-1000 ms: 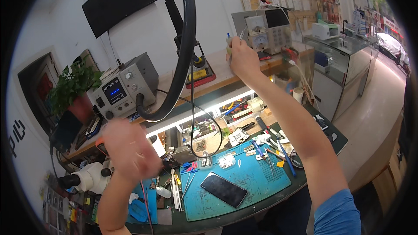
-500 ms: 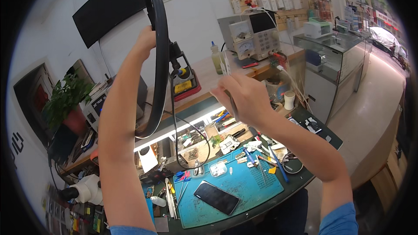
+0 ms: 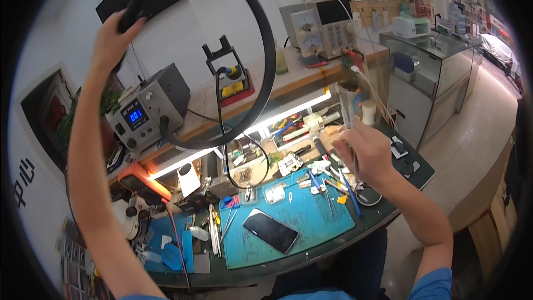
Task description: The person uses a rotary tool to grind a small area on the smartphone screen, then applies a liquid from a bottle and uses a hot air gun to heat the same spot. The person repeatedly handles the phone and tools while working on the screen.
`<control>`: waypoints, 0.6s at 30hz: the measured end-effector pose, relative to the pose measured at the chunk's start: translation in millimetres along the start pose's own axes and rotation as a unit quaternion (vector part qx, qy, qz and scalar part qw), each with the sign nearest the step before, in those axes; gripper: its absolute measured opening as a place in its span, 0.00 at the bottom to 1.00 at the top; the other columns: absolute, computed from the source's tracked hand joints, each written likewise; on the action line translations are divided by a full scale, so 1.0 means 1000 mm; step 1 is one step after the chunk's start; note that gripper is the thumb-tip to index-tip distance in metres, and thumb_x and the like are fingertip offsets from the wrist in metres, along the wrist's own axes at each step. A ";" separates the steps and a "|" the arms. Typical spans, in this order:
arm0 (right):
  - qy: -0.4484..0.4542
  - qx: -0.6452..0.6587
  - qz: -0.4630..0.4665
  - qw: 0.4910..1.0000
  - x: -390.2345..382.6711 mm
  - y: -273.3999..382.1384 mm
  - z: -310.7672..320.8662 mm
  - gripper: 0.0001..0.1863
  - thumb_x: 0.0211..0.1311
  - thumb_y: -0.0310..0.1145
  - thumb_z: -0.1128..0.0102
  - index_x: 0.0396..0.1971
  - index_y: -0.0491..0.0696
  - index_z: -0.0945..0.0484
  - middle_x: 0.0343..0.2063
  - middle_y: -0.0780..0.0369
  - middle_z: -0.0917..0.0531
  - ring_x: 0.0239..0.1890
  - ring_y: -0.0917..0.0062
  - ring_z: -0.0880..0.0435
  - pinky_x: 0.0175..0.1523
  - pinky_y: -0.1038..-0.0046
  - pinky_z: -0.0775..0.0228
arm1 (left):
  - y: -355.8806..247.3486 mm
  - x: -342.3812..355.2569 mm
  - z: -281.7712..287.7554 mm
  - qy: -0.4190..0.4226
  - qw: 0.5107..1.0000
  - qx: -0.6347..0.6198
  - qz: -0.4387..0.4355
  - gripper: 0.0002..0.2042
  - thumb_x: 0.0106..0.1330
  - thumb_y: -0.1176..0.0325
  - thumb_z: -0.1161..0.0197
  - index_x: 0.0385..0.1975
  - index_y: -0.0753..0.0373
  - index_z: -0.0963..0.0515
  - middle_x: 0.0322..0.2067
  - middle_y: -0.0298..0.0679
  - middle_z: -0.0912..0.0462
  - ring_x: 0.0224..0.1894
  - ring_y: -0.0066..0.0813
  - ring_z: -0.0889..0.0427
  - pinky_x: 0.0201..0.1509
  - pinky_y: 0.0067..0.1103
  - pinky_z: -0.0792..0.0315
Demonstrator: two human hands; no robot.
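High at the left, my left hand [image 3: 111, 41] is closed around the black handle of a hot air gun [image 3: 133, 14]. Its thick black hose [image 3: 270, 50] sweeps in a wide loop down to a grey rework station [image 3: 149, 112] with a lit blue display. My right hand [image 3: 366, 153] is raised above the right side of the bench, fingers closed on slim metal tweezers [image 3: 346, 115] whose tips point up. Below, a dark-screened smartphone [image 3: 270, 229] lies flat on a blue work mat [image 3: 327, 219], apart from both hands.
A soldering iron stand [image 3: 236, 80] and a bench power supply [image 3: 322, 28] occupy the shelf. Small tools and parts [image 3: 330, 183] crowd the mat's far right edge. An orange multimeter [image 3: 144, 183] stands at left, and a glass display counter [image 3: 433, 72] lies beyond to the right.
My left hand has swung left with the hot air gun, and the hose now opens into a broad loop. My right hand has moved right and lower with the tweezers. The smartphone stays on the mat.
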State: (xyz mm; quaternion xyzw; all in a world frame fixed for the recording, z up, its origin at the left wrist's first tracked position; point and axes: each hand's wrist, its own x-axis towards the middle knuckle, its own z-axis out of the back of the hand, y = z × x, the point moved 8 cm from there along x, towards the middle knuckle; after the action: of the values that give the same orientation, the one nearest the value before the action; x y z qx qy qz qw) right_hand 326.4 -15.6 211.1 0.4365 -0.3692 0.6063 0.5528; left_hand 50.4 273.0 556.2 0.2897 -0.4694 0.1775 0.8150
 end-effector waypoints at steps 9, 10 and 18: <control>-0.038 0.137 -0.110 0.984 -0.046 0.018 0.010 0.07 0.73 0.31 0.31 0.34 0.46 0.18 0.24 0.60 0.20 0.22 0.69 0.20 0.28 0.69 0.31 | -0.118 -0.281 0.064 0.178 0.650 -0.550 0.494 0.21 0.83 0.45 0.44 0.47 0.61 0.27 0.24 0.29 0.28 0.19 0.16 0.27 0.24 0.17 0.28; -0.043 0.175 -0.137 0.974 -0.052 0.022 0.010 0.07 0.74 0.32 0.32 0.34 0.46 0.17 0.24 0.60 0.20 0.22 0.71 0.20 0.28 0.70 0.31 | -0.140 -0.296 0.060 0.170 0.635 -0.582 0.479 0.19 0.84 0.50 0.44 0.50 0.62 0.28 0.26 0.30 0.29 0.24 0.18 0.25 0.32 0.20 0.24; 0.042 0.338 -0.236 0.910 -0.143 0.072 0.009 0.29 0.84 0.35 0.55 0.77 0.35 0.38 0.51 0.50 0.10 0.46 0.73 0.11 0.55 0.72 0.21 | -0.249 -0.355 -0.003 0.033 0.545 -0.775 0.319 0.21 0.83 0.60 0.44 0.66 0.66 0.36 0.48 0.44 0.26 0.45 0.35 0.13 0.50 0.33 0.16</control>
State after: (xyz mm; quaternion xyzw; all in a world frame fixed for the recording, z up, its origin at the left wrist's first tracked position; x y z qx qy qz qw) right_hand 257.1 -82.1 82.5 0.6460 -0.0054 0.5646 0.5137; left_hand 16.2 77.5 170.7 -0.6287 -0.4592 0.0026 0.6275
